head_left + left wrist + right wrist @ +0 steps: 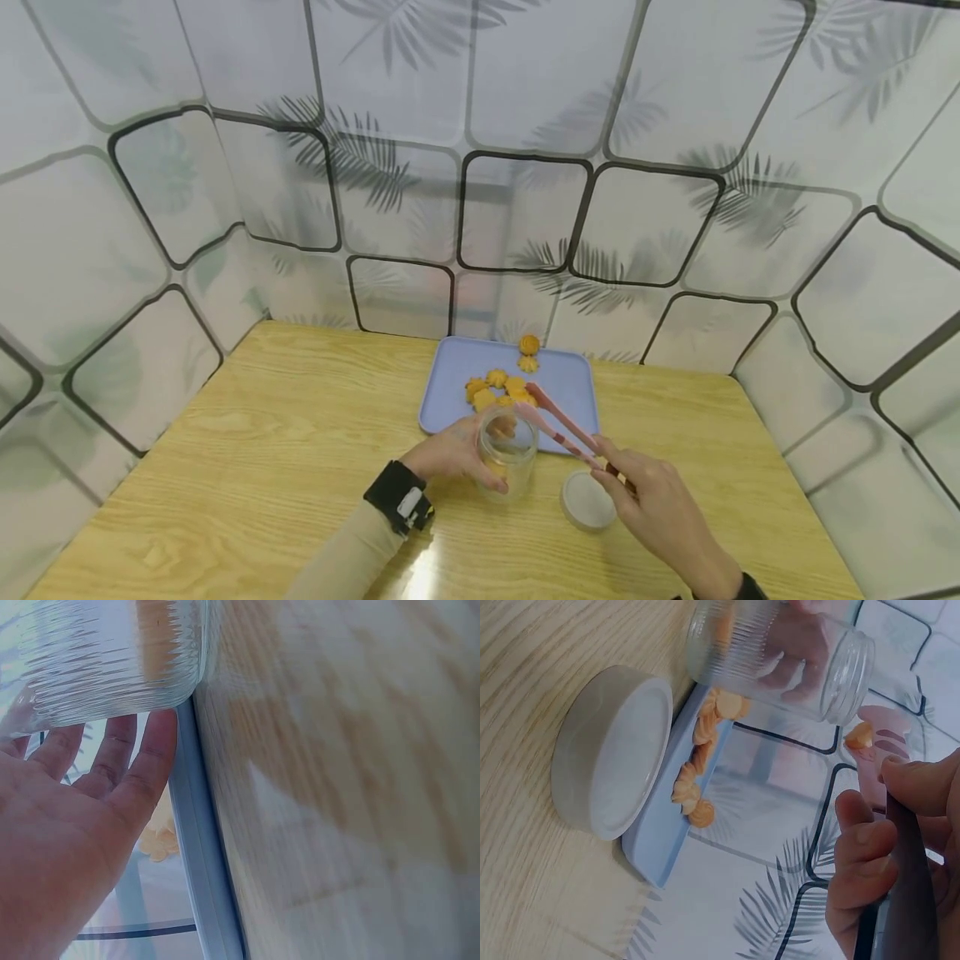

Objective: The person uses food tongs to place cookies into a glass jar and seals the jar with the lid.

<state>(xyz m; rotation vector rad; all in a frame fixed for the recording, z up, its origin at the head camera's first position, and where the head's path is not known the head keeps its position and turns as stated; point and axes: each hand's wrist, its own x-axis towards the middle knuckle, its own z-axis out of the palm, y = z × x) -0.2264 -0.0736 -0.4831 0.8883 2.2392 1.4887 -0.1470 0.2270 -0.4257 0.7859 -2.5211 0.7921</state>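
My left hand (448, 450) grips a clear ribbed glass jar (519, 477) around its side, thumb across the front. The jar's mouth is uncovered, and a cookie (724, 630) shows near its bottom through the glass. In my right hand (660, 504) are pink tongs (562, 418), their tips over the jar's far rim in the head view. A golden cookie (859, 736) sits between the tong tips, close to the jar's mouth in the right wrist view. Behind the jar, several piped cookies (497, 378) lie on a blue tray (570, 379).
A round white lid (588, 500) lies on the wooden table (300, 433), right of the jar and beside my right hand. Two more cookies (528, 344) sit at the tray's far edge. A patterned curtain (405, 208) closes off the table's back and sides.
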